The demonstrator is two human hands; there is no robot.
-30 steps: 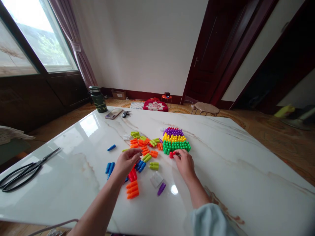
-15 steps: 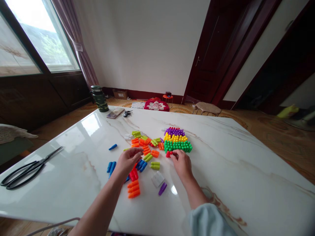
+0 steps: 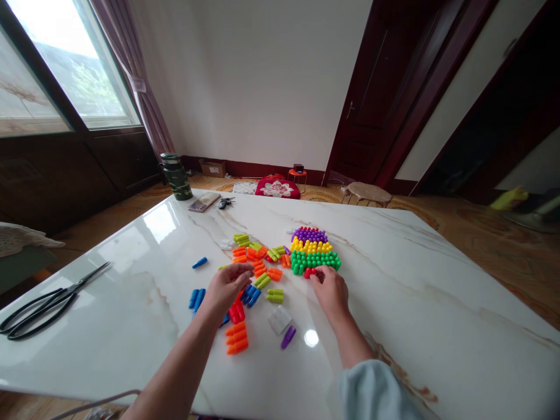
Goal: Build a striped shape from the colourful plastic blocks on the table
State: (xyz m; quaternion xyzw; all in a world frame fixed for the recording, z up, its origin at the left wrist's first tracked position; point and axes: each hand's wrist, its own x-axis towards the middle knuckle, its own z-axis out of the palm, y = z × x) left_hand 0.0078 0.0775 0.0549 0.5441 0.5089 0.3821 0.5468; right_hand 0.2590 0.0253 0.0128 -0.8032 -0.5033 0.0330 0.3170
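On the white, brown-veined glossy table, we see the right hand clamped by thumb and fingers on small red round-topped plastic pieces, just nearside of the upright green round-topped plastic pegs. Left hand near blue bullet-shaped plastic pieces; its grip we cannot tell.

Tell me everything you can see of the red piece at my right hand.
The red piece is small, bright and glossy, apparently plastic, with rounded ends showing. The right hand pinches it between thumb and fingers, which hide part of it. It sits just on the near side of the green pieces; whether it touches them or the table is unclear.
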